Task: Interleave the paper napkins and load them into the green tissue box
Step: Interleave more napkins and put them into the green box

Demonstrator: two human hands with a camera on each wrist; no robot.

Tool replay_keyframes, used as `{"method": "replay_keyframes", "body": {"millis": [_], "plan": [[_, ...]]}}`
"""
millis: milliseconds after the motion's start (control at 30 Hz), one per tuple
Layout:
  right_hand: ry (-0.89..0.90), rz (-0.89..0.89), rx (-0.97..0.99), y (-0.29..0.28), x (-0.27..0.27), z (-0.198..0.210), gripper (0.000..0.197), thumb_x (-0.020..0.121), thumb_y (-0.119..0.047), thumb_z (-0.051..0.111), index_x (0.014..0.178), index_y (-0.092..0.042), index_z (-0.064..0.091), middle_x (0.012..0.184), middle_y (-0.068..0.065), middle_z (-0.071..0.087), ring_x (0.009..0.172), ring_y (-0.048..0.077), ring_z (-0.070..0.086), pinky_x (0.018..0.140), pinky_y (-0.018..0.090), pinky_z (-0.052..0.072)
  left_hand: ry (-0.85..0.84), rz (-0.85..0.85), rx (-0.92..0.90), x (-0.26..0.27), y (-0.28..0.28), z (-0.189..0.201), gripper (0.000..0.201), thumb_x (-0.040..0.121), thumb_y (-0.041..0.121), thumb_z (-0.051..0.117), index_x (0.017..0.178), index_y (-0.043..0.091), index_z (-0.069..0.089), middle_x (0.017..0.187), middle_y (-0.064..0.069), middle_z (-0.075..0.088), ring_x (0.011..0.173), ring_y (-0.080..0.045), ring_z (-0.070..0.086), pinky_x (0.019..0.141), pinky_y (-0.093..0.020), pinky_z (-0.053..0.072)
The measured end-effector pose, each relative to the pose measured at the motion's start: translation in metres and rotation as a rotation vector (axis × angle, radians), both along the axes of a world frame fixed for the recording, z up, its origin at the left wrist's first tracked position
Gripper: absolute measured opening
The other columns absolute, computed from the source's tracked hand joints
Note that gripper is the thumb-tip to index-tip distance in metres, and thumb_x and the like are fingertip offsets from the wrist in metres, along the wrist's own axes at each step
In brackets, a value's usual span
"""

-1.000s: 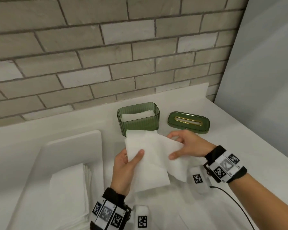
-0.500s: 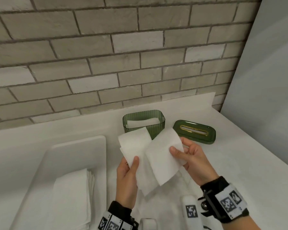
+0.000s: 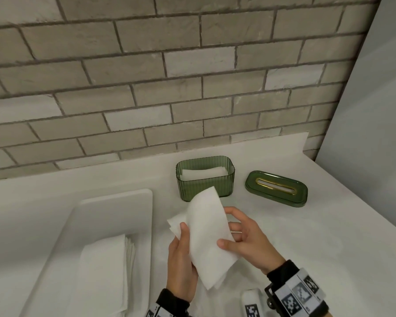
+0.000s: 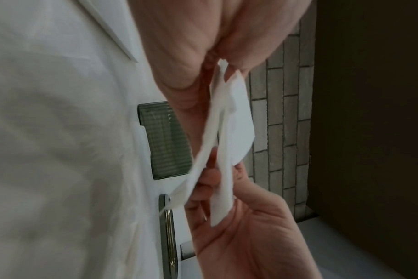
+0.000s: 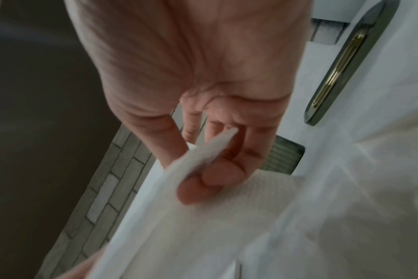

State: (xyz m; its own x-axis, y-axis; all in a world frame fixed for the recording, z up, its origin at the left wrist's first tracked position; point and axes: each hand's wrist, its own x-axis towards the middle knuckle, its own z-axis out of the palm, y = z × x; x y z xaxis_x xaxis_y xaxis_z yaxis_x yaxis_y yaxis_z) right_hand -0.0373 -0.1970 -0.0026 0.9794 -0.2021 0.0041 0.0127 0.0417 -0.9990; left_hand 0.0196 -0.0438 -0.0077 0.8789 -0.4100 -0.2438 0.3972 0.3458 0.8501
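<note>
Both hands hold white paper napkins (image 3: 207, 234) above the counter, in front of the green tissue box (image 3: 205, 177). My left hand (image 3: 181, 255) grips the napkins' left edge, thumb on top. My right hand (image 3: 240, 239) pinches the right edge between thumb and fingers. In the left wrist view the napkins (image 4: 227, 136) show as overlapping folded sheets between both hands. The right wrist view shows the thumb pressing a napkin (image 5: 203, 156) against the fingers. The box is open and holds white napkins (image 3: 204, 173). Its green lid (image 3: 276, 188) with a gold-rimmed slot lies to its right.
A white tray (image 3: 114, 209) at the left holds a stack of folded napkins (image 3: 105, 275). A brick wall runs behind the counter, and a grey panel closes off the right side. A small white tagged object (image 3: 252, 303) lies near my right wrist.
The two napkins, spread apart before, have been brought together into one overlapped bundle. Both hands have closed in toward each other, and the view has tilted slightly.
</note>
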Motion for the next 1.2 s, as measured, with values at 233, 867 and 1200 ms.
{"method": "replay_keyframes", "body": {"millis": [233, 867, 1200], "plan": [[0.076, -0.153, -0.166, -0.005, 0.005, -0.019, 0.047, 0.067, -0.023, 0.087, 0.106, -0.036, 0.064, 0.086, 0.0, 0.061, 0.071, 0.016, 0.062, 0.068, 0.023, 0.052, -0.048, 0.019, -0.005, 0.001, 0.0, -0.008, 0.038, 0.088, 0.025, 0.062, 0.122, 0.007, 0.066, 0.116, -0.014, 0.073, 0.106, -0.031, 0.071, 0.087, -0.045, 0.057], [-0.037, -0.188, 0.1, -0.029, 0.012, 0.004, 0.013, 0.084, 0.0, 0.069, 0.095, -0.001, 0.063, 0.089, 0.002, 0.071, 0.083, 0.012, 0.068, 0.073, 0.021, 0.053, -0.305, 0.032, 0.253, 0.04, 0.028, -0.011, 0.027, 0.075, 0.001, 0.08, 0.101, 0.004, 0.075, 0.099, -0.011, 0.078, 0.095, -0.027, 0.074, 0.086, -0.041, 0.057], [0.186, -0.261, -0.097, -0.032, 0.018, -0.045, 0.03, 0.067, 0.017, 0.063, 0.085, -0.007, 0.065, 0.074, 0.004, 0.07, 0.073, 0.023, 0.067, 0.067, 0.033, 0.054, -0.142, -0.077, 0.454, 0.042, 0.016, -0.041, 0.023, 0.071, 0.001, 0.085, 0.092, -0.002, 0.075, 0.09, -0.015, 0.078, 0.086, -0.031, 0.075, 0.073, -0.036, 0.061]]}}
